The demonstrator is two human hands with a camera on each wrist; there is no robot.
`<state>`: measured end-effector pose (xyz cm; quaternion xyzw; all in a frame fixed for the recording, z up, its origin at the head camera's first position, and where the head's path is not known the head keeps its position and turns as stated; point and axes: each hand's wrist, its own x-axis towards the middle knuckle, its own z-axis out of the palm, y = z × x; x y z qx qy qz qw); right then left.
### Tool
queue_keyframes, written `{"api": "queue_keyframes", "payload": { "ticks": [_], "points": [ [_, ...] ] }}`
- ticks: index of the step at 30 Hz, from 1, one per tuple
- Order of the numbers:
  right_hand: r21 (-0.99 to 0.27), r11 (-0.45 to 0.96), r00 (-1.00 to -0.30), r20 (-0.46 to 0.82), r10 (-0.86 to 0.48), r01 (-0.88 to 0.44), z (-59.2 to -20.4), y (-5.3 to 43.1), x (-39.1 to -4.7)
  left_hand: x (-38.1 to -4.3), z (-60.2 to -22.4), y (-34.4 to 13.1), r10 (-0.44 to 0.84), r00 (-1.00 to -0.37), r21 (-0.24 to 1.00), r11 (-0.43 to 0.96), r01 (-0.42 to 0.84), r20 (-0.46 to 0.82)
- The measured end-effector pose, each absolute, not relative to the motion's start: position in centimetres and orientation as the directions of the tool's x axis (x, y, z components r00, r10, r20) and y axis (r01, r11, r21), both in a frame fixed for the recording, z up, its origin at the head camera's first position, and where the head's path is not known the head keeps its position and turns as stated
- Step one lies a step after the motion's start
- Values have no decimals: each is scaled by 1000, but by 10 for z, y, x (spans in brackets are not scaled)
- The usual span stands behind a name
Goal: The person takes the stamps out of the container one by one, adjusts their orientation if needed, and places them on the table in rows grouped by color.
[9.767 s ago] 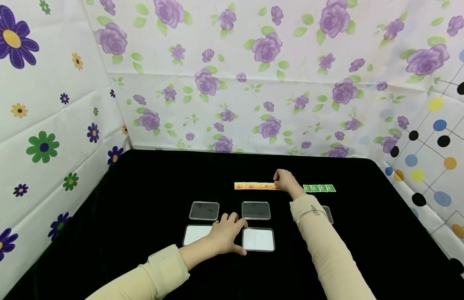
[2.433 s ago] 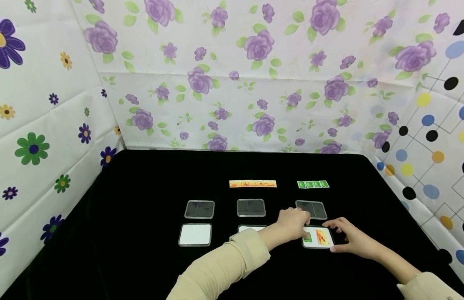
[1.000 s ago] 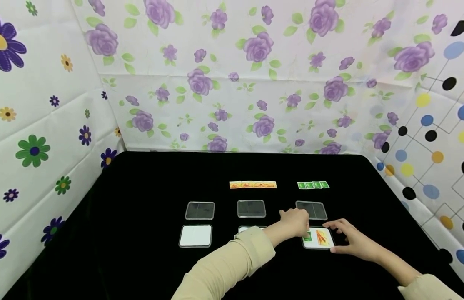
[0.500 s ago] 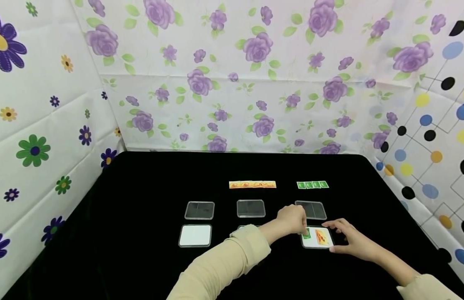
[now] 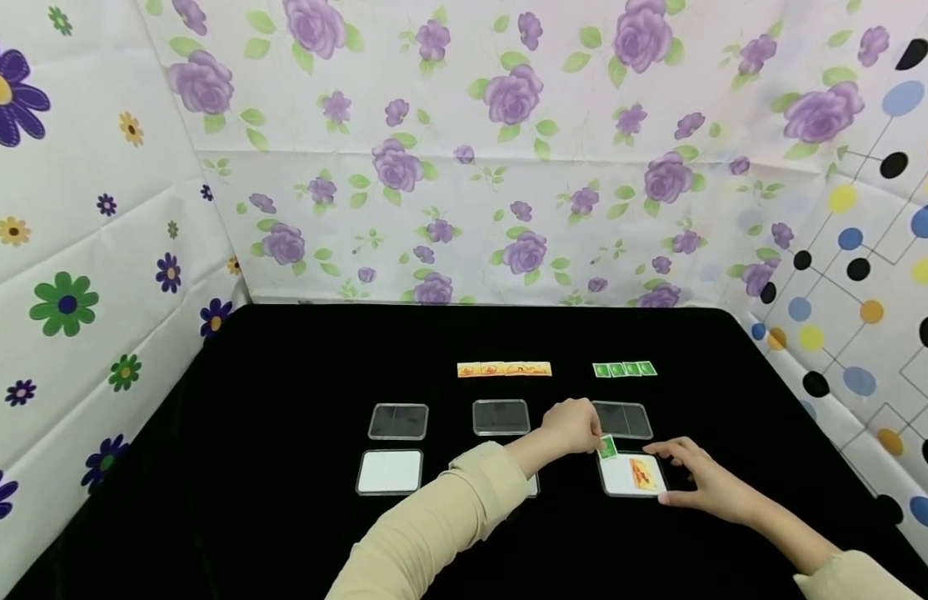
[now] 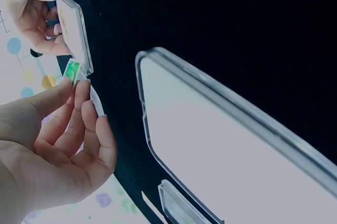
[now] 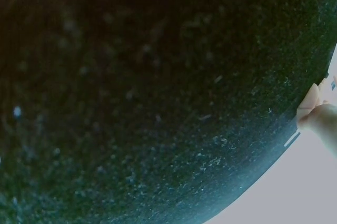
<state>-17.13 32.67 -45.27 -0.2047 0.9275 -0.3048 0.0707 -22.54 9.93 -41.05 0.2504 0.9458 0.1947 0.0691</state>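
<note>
In the head view, my left hand (image 5: pixel 572 427) pinches a small green stamp (image 5: pixel 608 447) between thumb and fingertips, at the upper left corner of a white-backed clear plastic case (image 5: pixel 620 482). An orange stamp (image 5: pixel 645 473) lies on the right half of that case. My right hand (image 5: pixel 707 482) holds the case at its right side, thumb low and fingers at the upper corner. The left wrist view shows the green stamp (image 6: pixel 72 71) in the pinch and the right hand (image 6: pixel 37 16) on the case. In the right wrist view, only part of the hand (image 7: pixel 316 110) shows.
Another white-backed case (image 5: pixel 390 472) lies at left; one between is mostly behind the left forearm. Behind them are three clear lids: left (image 5: pixel 398 422), middle (image 5: pixel 501 417), right (image 5: pixel 625 420). Farther back lie an orange stamp strip (image 5: pixel 505 369) and several green stamps (image 5: pixel 625 369).
My left hand has lifted the green stamp from the case's left half and moved it up and left. The right hand, at the orange strip earlier, now stays on the case.
</note>
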Motion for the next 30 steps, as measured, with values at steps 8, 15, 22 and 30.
{"api": "queue_keyframes", "payload": {
  "ticks": [8,15,22,30],
  "points": [
    [-584,728,-903,20,-429,-359,-454,327,-171,-234,-411,95,466,-885,436,796,420,1],
    [-599,719,-903,15,-429,-352,-454,327,-170,-242,-412,93,446,-894,483,773,411,47],
    [-594,725,-905,10,-425,-347,-454,327,-169,-249,-409,95,437,-898,480,780,402,43],
    [-528,733,-876,44,-480,-428,-453,327,-172,-266,-401,97,401,-916,466,815,343,-26]
  ]
}}
